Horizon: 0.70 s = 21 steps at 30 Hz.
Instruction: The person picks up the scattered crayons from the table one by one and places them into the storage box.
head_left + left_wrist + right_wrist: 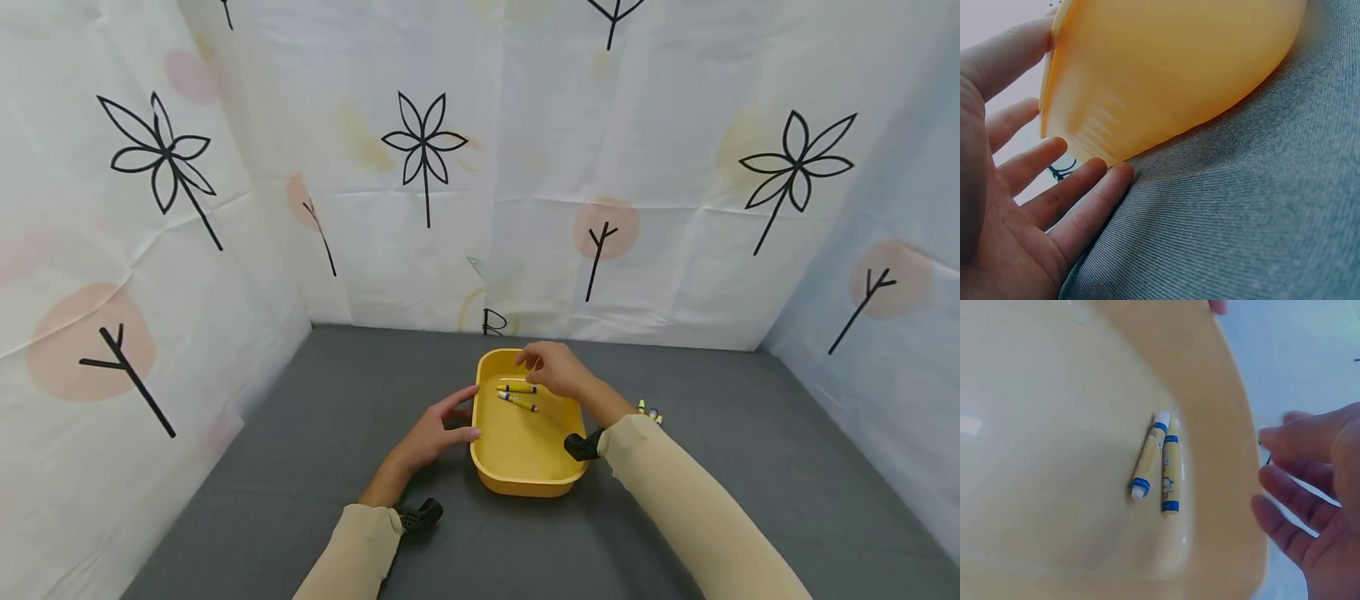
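A yellow plastic tub (525, 483) (1160, 75) (1054, 550) stands on the grey cloth. Inside it lie two yellow crayons (517, 395) with blue bands, side by side (1159, 464). My left hand (442, 429) (1035, 206) has straight fingers resting against the tub's left wall, thumb near the rim. My right hand (551, 367) (1310, 487) hovers over the tub's far end above the crayons, fingers loosely bent and holding nothing.
More crayons (649, 410) lie on the grey cloth (300, 467) right of the tub, partly hidden by my right forearm. White patterned sheets (450, 167) wall in the back and both sides.
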Each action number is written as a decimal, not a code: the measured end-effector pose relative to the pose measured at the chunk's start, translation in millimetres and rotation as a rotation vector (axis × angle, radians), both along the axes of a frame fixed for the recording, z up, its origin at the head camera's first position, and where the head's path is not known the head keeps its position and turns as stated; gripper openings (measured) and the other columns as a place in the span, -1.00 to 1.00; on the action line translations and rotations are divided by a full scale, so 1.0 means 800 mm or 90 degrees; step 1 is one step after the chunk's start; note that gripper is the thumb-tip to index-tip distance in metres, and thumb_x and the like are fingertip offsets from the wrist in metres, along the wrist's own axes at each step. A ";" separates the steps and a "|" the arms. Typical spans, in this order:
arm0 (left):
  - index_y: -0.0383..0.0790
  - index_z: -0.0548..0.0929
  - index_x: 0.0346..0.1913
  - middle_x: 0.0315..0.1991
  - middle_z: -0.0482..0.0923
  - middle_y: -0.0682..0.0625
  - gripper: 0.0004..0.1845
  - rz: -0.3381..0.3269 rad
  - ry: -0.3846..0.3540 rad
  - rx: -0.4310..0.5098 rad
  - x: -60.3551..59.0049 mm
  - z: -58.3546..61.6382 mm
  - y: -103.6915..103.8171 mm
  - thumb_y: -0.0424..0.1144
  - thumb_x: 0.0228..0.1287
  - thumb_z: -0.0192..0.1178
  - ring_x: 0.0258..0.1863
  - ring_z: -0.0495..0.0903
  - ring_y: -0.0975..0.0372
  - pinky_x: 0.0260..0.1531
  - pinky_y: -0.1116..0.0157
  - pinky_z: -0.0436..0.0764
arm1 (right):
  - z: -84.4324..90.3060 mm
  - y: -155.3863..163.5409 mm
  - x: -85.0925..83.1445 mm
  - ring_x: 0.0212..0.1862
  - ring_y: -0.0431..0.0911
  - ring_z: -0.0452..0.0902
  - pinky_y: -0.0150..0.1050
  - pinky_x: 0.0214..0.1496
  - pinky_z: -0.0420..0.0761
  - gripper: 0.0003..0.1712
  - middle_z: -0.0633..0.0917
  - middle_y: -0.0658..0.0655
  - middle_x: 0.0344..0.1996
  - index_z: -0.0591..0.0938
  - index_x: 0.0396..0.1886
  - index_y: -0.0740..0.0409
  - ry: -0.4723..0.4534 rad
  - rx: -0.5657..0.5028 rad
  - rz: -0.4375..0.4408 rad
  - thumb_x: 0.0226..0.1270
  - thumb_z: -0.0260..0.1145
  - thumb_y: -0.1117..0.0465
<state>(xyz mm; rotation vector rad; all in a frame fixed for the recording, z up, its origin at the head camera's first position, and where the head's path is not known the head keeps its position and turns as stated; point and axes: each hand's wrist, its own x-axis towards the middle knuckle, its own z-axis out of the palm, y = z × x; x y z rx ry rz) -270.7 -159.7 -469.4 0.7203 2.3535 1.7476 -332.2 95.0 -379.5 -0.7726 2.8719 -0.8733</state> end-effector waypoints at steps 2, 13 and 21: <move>-0.13 0.22 0.50 0.45 0.20 -0.03 -0.22 -0.001 -0.003 -0.001 0.000 0.000 0.000 -0.14 0.26 0.31 0.24 0.42 0.01 0.15 -0.02 0.44 | 0.004 0.007 0.005 -0.13 0.02 0.53 -0.09 -0.06 0.58 -0.68 0.63 0.24 -0.11 0.65 0.01 0.25 0.006 -0.032 -0.008 0.24 0.35 0.43; -0.12 0.24 0.49 0.45 0.20 -0.11 -0.24 0.001 0.010 -0.004 -0.001 0.000 0.000 -0.15 0.27 0.30 0.23 0.41 -0.05 0.13 -0.03 0.46 | 0.011 0.069 0.023 -0.07 0.11 0.56 -0.01 -0.08 0.60 -0.69 0.60 0.25 -0.04 0.62 0.04 0.29 0.040 -0.124 -0.042 0.29 0.33 0.40; -0.10 0.24 0.49 0.45 0.19 -0.05 -0.25 0.011 -0.008 -0.001 0.002 0.002 0.001 -0.23 0.27 0.30 0.25 0.40 -0.02 0.15 -0.04 0.44 | -0.013 0.120 0.032 -0.07 0.15 0.55 0.02 -0.05 0.58 -0.70 0.62 0.30 -0.06 0.61 0.02 0.34 0.041 -0.094 -0.037 0.28 0.32 0.41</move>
